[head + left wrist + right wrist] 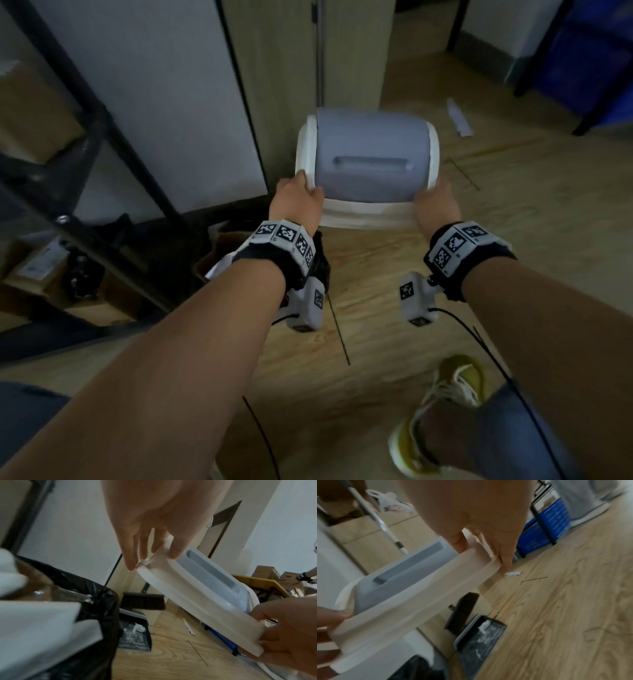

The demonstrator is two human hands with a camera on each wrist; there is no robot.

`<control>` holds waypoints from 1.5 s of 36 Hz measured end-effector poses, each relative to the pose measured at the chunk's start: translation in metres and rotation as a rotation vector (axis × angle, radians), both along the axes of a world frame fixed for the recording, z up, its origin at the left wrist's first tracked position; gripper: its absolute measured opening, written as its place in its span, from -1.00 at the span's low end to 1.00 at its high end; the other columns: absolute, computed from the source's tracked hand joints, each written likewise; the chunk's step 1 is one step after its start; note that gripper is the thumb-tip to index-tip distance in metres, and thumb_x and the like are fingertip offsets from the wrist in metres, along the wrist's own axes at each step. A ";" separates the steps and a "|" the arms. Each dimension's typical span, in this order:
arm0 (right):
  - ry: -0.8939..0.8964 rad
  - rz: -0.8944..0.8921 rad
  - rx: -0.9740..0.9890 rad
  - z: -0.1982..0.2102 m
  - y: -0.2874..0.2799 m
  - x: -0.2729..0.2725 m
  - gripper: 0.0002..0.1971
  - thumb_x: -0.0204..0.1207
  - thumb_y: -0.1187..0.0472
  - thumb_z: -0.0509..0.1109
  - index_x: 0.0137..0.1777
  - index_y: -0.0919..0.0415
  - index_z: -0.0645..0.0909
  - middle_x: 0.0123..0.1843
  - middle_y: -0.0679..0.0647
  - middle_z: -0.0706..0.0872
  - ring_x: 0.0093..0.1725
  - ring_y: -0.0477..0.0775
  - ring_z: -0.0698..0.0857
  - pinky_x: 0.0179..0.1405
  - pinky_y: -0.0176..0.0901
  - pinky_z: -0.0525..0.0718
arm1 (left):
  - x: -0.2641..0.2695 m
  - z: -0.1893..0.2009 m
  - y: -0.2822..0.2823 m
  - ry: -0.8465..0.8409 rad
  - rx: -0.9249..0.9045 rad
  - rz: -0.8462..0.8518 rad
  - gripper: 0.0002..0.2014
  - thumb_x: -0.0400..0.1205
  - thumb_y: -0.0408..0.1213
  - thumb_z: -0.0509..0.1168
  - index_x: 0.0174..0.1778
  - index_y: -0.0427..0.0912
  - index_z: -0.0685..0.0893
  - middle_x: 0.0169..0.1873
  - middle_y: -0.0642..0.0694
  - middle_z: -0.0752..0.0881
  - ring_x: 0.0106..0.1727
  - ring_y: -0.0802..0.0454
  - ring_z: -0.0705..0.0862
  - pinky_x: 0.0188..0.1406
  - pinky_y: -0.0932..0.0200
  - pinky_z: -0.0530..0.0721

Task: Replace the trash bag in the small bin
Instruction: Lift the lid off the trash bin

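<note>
head view: the left hand (297,200) and right hand (436,204) grip opposite ends of a white plastic bin lid with a grey swing flap (368,161), held above the wooden floor (513,240). left wrist view: fingers (135,550) curl round the lid's rim, above a black trash bag (102,601). right wrist view: fingers (503,555) clamp the rim; a dustpan (479,639) lies below.

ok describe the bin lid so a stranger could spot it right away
Start at the pale wall panels above the wood floor. In front of them, the left hand and right hand hold the bin lid: white frame, grey swing flap with a slot-like recess.
</note>
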State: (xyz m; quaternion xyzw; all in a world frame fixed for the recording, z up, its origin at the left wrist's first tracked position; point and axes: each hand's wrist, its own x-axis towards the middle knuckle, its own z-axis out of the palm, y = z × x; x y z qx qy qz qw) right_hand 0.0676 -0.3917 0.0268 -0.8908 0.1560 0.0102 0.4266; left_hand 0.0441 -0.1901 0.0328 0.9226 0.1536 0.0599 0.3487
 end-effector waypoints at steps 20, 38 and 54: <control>0.378 -0.180 0.074 -0.144 -0.090 0.031 -0.59 0.66 0.27 0.11 0.50 0.23 0.30 0.34 0.32 0.59 0.25 0.35 0.62 -0.06 0.03 0.48 | 0.050 -0.166 -0.098 0.496 0.060 -0.099 -0.58 0.71 -0.09 0.14 0.41 -0.25 0.52 0.34 -0.27 0.63 0.28 -0.31 0.64 0.14 -0.03 0.61; 0.635 -0.134 0.010 -0.213 -0.076 0.032 -0.50 0.68 0.25 0.10 0.60 0.26 0.18 0.48 0.38 0.48 0.42 0.40 0.53 0.33 0.20 0.51 | 0.036 -0.227 -0.096 0.693 -0.180 -0.134 -0.42 0.66 -0.29 0.21 0.61 -0.16 0.21 0.44 -0.24 0.54 0.39 -0.24 0.57 0.38 -0.08 0.55; 0.471 -0.002 -0.065 -0.137 -0.053 0.025 -0.38 0.60 0.28 0.15 0.66 0.17 0.10 0.50 0.31 0.45 0.34 0.39 0.57 0.12 0.14 0.64 | 0.020 -0.161 -0.094 0.527 -0.174 -0.257 -0.24 0.47 -0.05 0.17 0.65 0.09 0.12 0.40 -0.15 0.58 0.24 -0.21 0.66 0.26 -0.13 0.66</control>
